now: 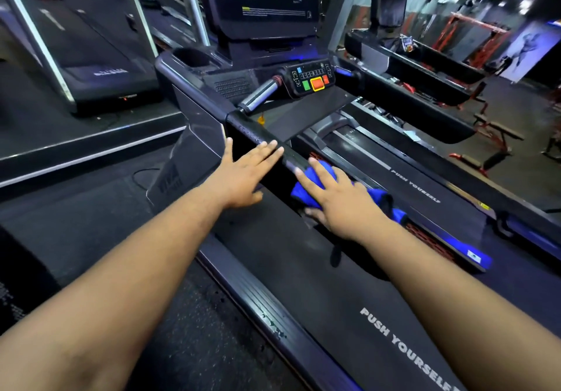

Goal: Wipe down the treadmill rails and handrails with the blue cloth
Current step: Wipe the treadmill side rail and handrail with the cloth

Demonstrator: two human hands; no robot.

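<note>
The right hand (pixel 340 202) lay flat over the blue cloth (pixel 318 184), its fingers (pixel 306 178) spread and nearly straight, pressing the cloth onto the near handrail (pixel 258 135) of the treadmill rather than clutching it; the thumb seemed to tuck under the bar's lower edge, probably to keep the cloth wrapped against the rail while it slid. The cloth was bunched under the palm, with a fold trailing out toward the wrist side. The left hand (pixel 246 175) rested open just beside it on the same rail, fingers extended along the top and holding nothing, most likely to steady the body while leaning over the machine. The far handrail (pixel 403 99) across the belt (pixel 349 269) and the side rail (pixel 273 314) by the floor were untouched by either hand, so much of the wiping appeared to remain.
</note>
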